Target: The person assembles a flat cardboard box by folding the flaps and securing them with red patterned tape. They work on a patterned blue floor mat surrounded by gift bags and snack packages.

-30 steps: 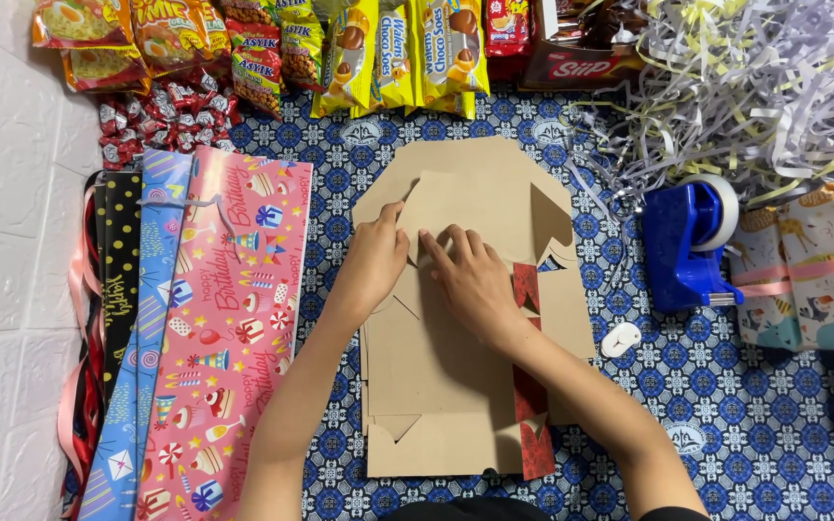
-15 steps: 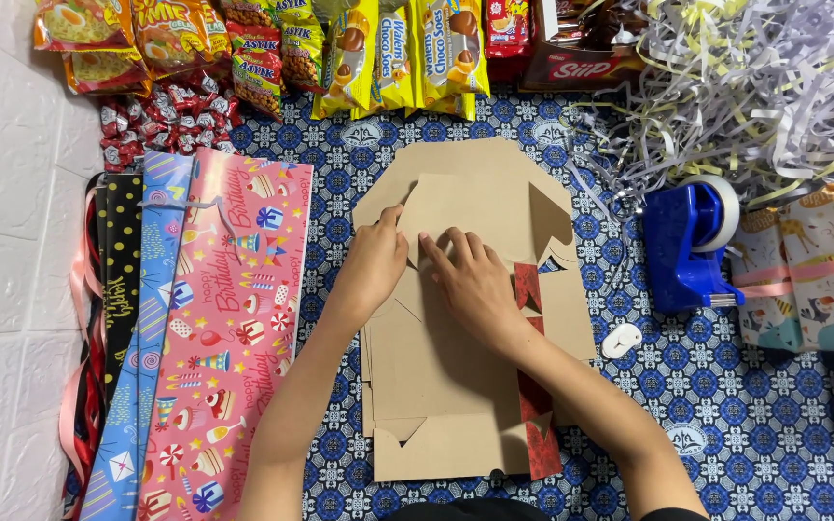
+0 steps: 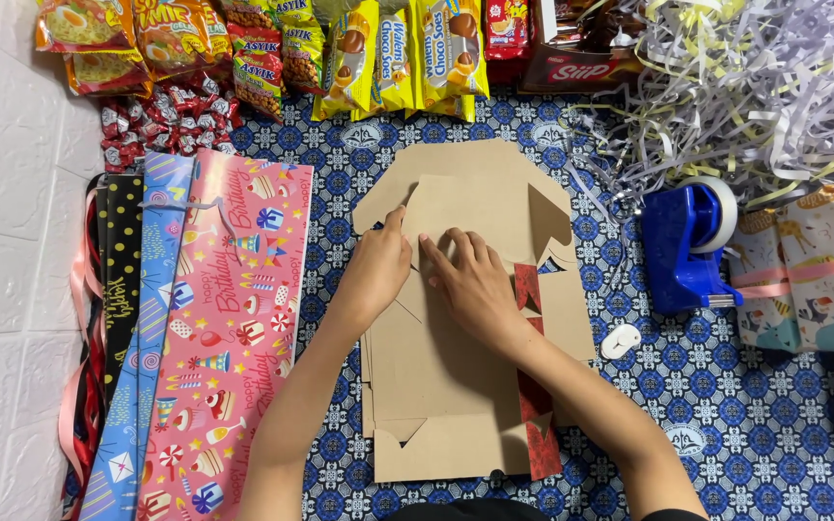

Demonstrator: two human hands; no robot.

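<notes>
You have two hands on one flat brown cardboard box blank: your left hand and your right hand. Beside it lie one blue tape dispenser, one small white object and one pink gift-wrap sheet, with one blue sheet and one black dotted sheet. At the top you have three yellow snack packets; the small red sweets are too many to count.

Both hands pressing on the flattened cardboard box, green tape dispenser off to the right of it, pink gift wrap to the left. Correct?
Not quite: the tape dispenser is blue, not green, as the head view shows. The rest holds: the left hand and right hand both press on the flattened cardboard box, with the pink gift wrap to its left.
</notes>
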